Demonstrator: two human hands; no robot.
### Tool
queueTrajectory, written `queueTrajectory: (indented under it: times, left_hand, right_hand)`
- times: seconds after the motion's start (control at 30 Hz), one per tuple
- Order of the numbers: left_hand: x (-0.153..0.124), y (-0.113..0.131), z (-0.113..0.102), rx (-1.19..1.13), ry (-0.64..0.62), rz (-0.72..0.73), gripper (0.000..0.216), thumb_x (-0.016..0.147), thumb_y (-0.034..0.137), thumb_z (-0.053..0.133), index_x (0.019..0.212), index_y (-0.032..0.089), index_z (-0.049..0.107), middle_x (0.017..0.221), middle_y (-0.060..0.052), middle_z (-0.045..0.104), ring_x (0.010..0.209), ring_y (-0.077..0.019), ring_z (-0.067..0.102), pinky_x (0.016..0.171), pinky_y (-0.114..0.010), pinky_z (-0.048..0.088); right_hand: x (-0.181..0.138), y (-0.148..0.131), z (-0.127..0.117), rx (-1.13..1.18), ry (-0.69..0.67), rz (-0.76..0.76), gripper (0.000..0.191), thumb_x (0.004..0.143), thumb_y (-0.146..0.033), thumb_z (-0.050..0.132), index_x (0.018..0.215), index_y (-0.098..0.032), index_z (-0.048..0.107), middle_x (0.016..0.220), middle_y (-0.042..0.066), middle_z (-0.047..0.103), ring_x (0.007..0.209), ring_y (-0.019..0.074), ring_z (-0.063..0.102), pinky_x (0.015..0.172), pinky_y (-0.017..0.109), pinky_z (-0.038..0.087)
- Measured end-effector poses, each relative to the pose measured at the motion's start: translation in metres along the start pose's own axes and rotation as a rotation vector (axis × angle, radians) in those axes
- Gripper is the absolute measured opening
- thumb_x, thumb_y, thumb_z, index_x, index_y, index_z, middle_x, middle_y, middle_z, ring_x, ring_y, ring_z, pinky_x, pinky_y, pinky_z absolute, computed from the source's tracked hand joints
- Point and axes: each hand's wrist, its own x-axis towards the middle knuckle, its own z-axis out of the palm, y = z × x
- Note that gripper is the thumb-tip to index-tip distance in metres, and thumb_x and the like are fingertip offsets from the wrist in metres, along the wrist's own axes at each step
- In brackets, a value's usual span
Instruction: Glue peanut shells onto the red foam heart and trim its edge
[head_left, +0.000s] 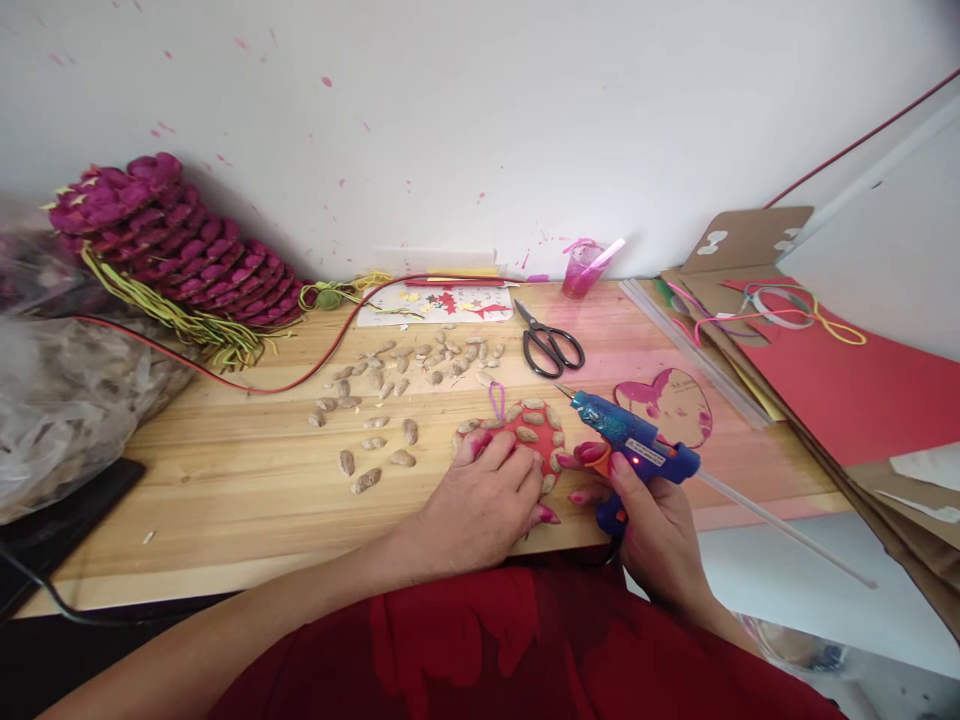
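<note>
My right hand [656,525] grips a blue hot glue gun [616,422] with a lit red light and a long glue stick poking out the back. Its nozzle points up and left, above the table. Bent over a red heart-shaped piece [538,440] edged with peanuts is my left hand [487,490]. The left fingers are curled together against the piece, and whatever they pinch is hidden beneath them. A purple loop [496,400] sticks out at the top of the piece. Loose peanuts [402,458] lie to the left of and behind my left hand.
Black-handled scissors [553,340] lie behind the glue gun. A cardboard heart [666,408] and stacked red sheets [862,370] are on the right. A pink cup [583,270] stands by the wall. Magenta strung pieces [187,240] and a plastic bag [82,410] occupy the left. A red cord [330,355] crosses the table.
</note>
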Motion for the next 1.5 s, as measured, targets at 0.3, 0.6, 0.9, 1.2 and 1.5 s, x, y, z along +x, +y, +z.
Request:
queueTrajectory:
  times: [0.3,0.6,0.9,1.2,1.5]
  left_hand:
    - [0.001,0.001,-0.003,0.022,0.001,0.0,0.035,0.102,0.046,0.053,0.11,0.015,0.067,0.109,-0.009,0.068,0.11,-0.0286,0.055,0.091,-0.044,0.039]
    - [0.003,0.002,-0.008,0.031,-0.051,0.023,0.032,0.102,0.042,0.051,0.11,0.015,0.067,0.111,-0.01,0.065,0.112,-0.0296,0.052,0.091,-0.045,0.038]
    - [0.005,0.0,-0.011,0.01,-0.044,0.04,0.028,0.102,0.039,0.053,0.105,0.015,0.066,0.108,-0.009,0.064,0.108,-0.0285,0.054,0.086,-0.046,0.039]
    - [0.004,0.001,-0.008,0.003,-0.03,0.015,0.025,0.1,0.037,0.057,0.104,0.015,0.067,0.107,-0.007,0.066,0.108,-0.0279,0.054,0.092,-0.046,0.039]
    - [0.002,0.001,-0.006,0.038,-0.018,0.017,0.033,0.101,0.044,0.055,0.111,0.014,0.067,0.11,-0.008,0.068,0.109,-0.029,0.055,0.094,-0.046,0.038]
  right_hand:
    - [0.0,0.0,0.0,-0.009,0.001,-0.011,0.041,0.082,-0.059,0.077,0.098,-0.021,0.078,0.094,0.008,0.081,0.065,0.0196,0.073,0.058,0.028,0.058]
    - [0.002,-0.001,-0.004,-0.032,0.027,0.015,0.04,0.08,-0.057,0.079,0.101,-0.022,0.078,0.099,0.01,0.082,0.075,0.026,0.078,0.058,0.031,0.064]
    - [-0.001,-0.009,0.003,0.025,0.074,0.047,0.045,0.073,-0.053,0.085,0.104,-0.021,0.076,0.103,0.009,0.081,0.078,0.0264,0.079,0.061,0.031,0.068]
    - [0.002,-0.004,0.002,0.03,0.044,0.012,0.04,0.076,-0.055,0.083,0.098,-0.021,0.077,0.09,0.007,0.082,0.072,0.0221,0.078,0.058,0.026,0.065]
    - [0.002,0.004,-0.004,0.009,0.044,-0.019,0.039,0.082,-0.055,0.079,0.104,-0.023,0.077,0.089,0.005,0.081,0.063,0.016,0.071,0.055,0.024,0.058]
